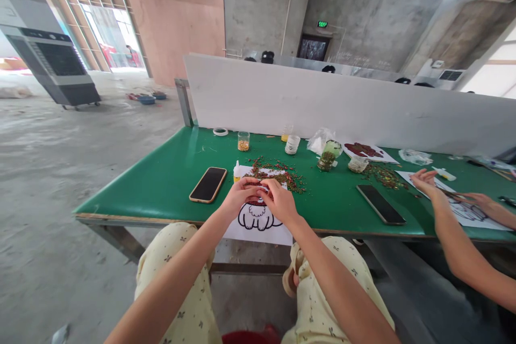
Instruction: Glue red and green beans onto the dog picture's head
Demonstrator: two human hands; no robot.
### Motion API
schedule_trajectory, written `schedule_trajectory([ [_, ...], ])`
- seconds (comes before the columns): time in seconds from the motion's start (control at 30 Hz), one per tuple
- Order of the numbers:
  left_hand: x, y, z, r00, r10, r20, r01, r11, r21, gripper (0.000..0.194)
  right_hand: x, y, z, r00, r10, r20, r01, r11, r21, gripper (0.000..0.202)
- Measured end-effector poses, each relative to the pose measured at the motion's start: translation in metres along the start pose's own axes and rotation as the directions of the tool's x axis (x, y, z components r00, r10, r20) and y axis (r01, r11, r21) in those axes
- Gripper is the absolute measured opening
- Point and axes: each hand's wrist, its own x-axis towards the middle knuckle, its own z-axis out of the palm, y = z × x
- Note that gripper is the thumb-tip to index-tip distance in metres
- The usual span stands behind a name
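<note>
A sheet of white paper [264, 234] with a black outline drawing of an animal's lower body lies at the table's front edge, its lower end hanging over. Dark red bits cover part of the drawing under my hands. Above it, my left hand [241, 194] and my right hand [279, 200] meet with bent fingers, fingertips close together. Anything between those fingertips is too small to make out. Loose red and green beans [278, 174] are scattered over the sheet's upper part and the table behind. A small white glue bottle with a yellow label [236, 172] stands beside my left hand.
On the green table [153, 177] are a phone [208, 185], a cup of yellow kernels [243, 141], a tape roll [220, 131] and a tipped jar [328, 156]. A second phone [380, 204] lies right. Beyond it, a co-worker's hands [425, 181] work over another drawing. A white partition [342, 102] stands behind.
</note>
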Motion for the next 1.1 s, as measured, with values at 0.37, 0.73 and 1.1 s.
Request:
schedule_trajectory([
  [0.37,-0.001,0.002,0.006,0.998,-0.050,-0.036,0.053,0.992,0.117,0.023,0.005,0.010,0.003,0.983,0.106,0.151,-0.102,0.994,-0.032,0.026],
  [0.73,-0.005,0.002,0.010,0.996,-0.084,0.034,0.074,0.973,0.220,0.030,0.008,0.014,0.003,0.967,0.182,0.178,-0.166,0.981,-0.102,0.025],
  [1.1,0.005,0.000,0.001,0.996,-0.064,0.067,0.062,0.997,0.042,0.027,0.005,0.010,0.002,0.980,0.191,0.052,-0.191,0.982,-0.002,0.031],
])
